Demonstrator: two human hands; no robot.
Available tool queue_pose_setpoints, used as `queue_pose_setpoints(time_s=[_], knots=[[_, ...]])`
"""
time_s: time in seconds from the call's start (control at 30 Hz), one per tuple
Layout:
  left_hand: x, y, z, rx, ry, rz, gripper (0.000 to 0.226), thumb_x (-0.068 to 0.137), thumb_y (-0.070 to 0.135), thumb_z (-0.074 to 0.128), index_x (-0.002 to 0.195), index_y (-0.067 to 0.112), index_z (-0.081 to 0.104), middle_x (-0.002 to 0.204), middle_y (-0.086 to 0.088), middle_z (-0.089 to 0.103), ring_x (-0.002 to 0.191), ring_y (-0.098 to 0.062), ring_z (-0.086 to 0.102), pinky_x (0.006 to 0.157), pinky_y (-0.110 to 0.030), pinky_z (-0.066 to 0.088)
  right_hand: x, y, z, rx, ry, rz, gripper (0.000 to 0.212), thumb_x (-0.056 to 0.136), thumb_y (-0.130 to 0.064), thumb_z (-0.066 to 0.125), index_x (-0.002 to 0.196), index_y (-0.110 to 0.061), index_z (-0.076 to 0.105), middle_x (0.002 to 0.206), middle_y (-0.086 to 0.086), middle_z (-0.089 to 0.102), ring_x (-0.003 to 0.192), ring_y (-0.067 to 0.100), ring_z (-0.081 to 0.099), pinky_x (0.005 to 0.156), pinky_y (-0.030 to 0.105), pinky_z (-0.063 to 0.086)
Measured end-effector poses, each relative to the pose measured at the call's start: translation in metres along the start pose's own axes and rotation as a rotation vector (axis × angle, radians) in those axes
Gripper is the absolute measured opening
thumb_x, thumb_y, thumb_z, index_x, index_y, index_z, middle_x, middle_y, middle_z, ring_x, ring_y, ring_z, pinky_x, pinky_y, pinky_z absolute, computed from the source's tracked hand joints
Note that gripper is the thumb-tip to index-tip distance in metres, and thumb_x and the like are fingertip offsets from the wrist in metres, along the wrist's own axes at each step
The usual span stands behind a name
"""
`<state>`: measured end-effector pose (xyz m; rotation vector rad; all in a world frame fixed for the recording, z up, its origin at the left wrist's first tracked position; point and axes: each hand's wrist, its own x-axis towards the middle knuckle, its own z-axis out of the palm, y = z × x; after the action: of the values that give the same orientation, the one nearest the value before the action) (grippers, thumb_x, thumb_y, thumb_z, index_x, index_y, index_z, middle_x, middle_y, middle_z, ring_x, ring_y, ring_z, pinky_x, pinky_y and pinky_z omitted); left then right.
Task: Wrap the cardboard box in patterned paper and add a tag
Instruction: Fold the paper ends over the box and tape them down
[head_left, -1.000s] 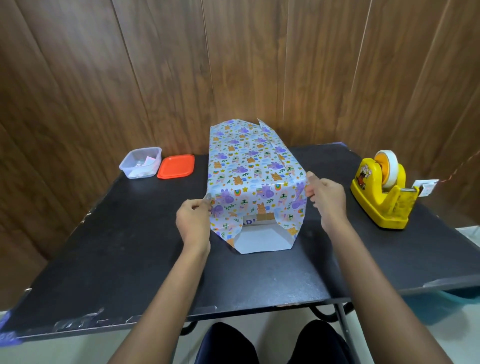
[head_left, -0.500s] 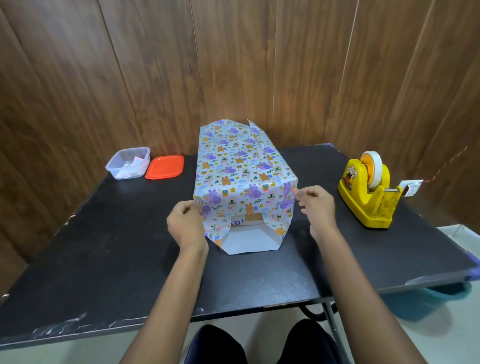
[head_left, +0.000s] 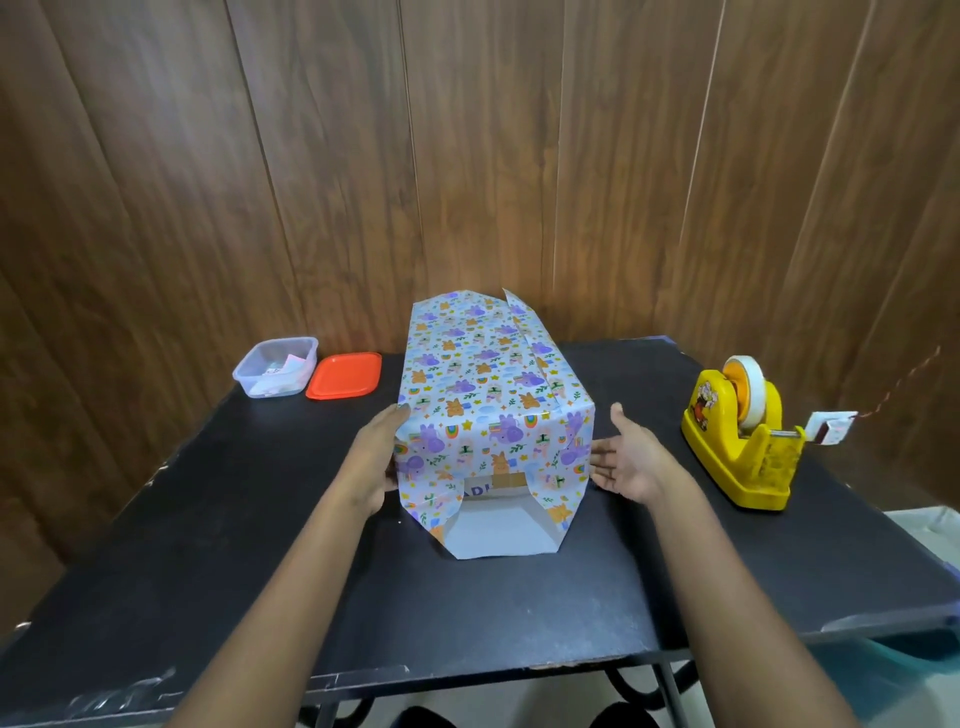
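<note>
On the black table (head_left: 208, 545), left hand (head_left: 371, 462) flat against the papered box (head_left: 488, 395); right hand (head_left: 631, 462) open beside it, bracing for the near-end fold.

Since the entry one second back, both my hands let go of the paper's near top corners. My left hand (head_left: 371, 462) opened from its pinch and lay flat against the left face of the wrapped box (head_left: 491, 410), fingers (head_left: 396, 415) extended along the paper. My right hand (head_left: 631, 462) opened palm-up, just beside the right face; contact there could not be confirmed. The side flaps at the near end (head_left: 558, 488) hung down more squarely. My head dropped nearer the worktop (head_left: 208, 545).
</note>
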<state>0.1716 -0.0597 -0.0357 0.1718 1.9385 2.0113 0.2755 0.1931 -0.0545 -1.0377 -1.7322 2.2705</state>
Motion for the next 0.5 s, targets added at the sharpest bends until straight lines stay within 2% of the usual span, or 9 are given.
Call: queue_pose_setpoints(time_s=[0.07,0.13,0.17,0.23,0.27,0.33,0.43,0.5], knots=[[-0.005,0.002,-0.007,-0.021,0.02,-0.006,0.022,0.095,0.035,0.045,0.106,0.025,0.061,0.099,-0.004,0.069,0.087,-0.022,0.063,0.078,-0.039,0.049,-0.001,-0.006,-0.002,0.047,-0.074,0.096,0.066,0.087,-0.061,0.047,0.109,0.002,0.054,0.088,0.01,0.061,0.074,0.018,0.056,0.06,0.026,0.046],[-0.011,0.001,-0.013,-0.05,0.018,-0.017,0.025,0.093,0.036,0.046,0.106,0.021,0.063,0.095,-0.005,0.07,0.086,-0.022,0.063,0.073,-0.037,0.05,-0.002,-0.012,-0.004,0.053,-0.121,0.103,0.06,0.084,-0.054,0.058,0.109,0.001,0.057,0.091,0.01,0.061,0.079,0.02,0.058,0.063,0.027,0.051],[-0.016,0.0,-0.016,-0.076,0.008,-0.022,0.026,0.092,0.035,0.047,0.103,0.02,0.064,0.093,-0.005,0.07,0.084,-0.023,0.063,0.074,-0.037,0.051,-0.006,-0.019,-0.004,0.041,-0.136,0.07,0.057,0.082,-0.051,0.061,0.107,0.001,0.06,0.096,0.011,0.062,0.085,0.023,0.058,0.073,0.031,0.053],[-0.024,-0.005,-0.017,-0.15,-0.025,-0.031,0.024,0.09,0.033,0.049,0.1,0.018,0.065,0.091,-0.006,0.07,0.082,-0.023,0.063,0.076,-0.04,0.051,-0.018,-0.035,-0.003,0.045,-0.163,-0.058,0.056,0.079,-0.049,0.066,0.107,0.0,0.066,0.109,0.014,0.061,0.098,0.029,0.054,0.097,0.039,0.045],[-0.029,-0.007,-0.014,-0.185,-0.049,-0.038,0.023,0.091,0.031,0.049,0.1,0.017,0.066,0.091,-0.007,0.07,0.083,-0.023,0.063,0.078,-0.042,0.051,-0.029,-0.046,-0.002,0.08,-0.194,-0.134,0.054,0.08,-0.047,0.066,0.109,-0.002,0.067,0.114,0.014,0.06,0.102,0.029,0.054,0.102,0.04,0.042],[-0.038,-0.015,0.002,-0.24,-0.12,-0.059,0.021,0.091,0.025,0.05,0.097,0.014,0.067,0.091,-0.009,0.069,0.084,-0.023,0.063,0.081,-0.043,0.051,-0.056,-0.072,-0.001,0.158,-0.261,-0.271,0.045,0.087,-0.045,0.057,0.107,-0.006,0.067,0.112,0.014,0.066,0.101,0.027,0.062,0.094,0.037,0.048],[-0.048,-0.02,0.04,-0.269,-0.233,-0.085,0.021,0.091,0.022,0.05,0.093,0.012,0.068,0.086,-0.007,0.07,0.079,-0.02,0.063,0.079,-0.038,0.049,-0.097,-0.104,0.01,0.094,-0.38,-0.396,0.053,0.088,-0.054,0.047,0.098,-0.007,0.068,0.098,0.014,0.069,0.081,0.024,0.069,0.07,0.031,0.058],[-0.048,-0.016,0.06,-0.391,-0.258,-0.057,0.025,0.095,0.026,0.046,0.097,0.012,0.066,0.092,-0.008,0.068,0.079,-0.019,0.062,0.079,-0.038,0.048,-0.116,-0.104,0.025,-0.022,-0.395,-0.454,0.052,0.087,-0.053,0.05,0.096,-0.005,0.068,0.092,0.016,0.068,0.079,0.025,0.069,0.072,0.034,0.057]])
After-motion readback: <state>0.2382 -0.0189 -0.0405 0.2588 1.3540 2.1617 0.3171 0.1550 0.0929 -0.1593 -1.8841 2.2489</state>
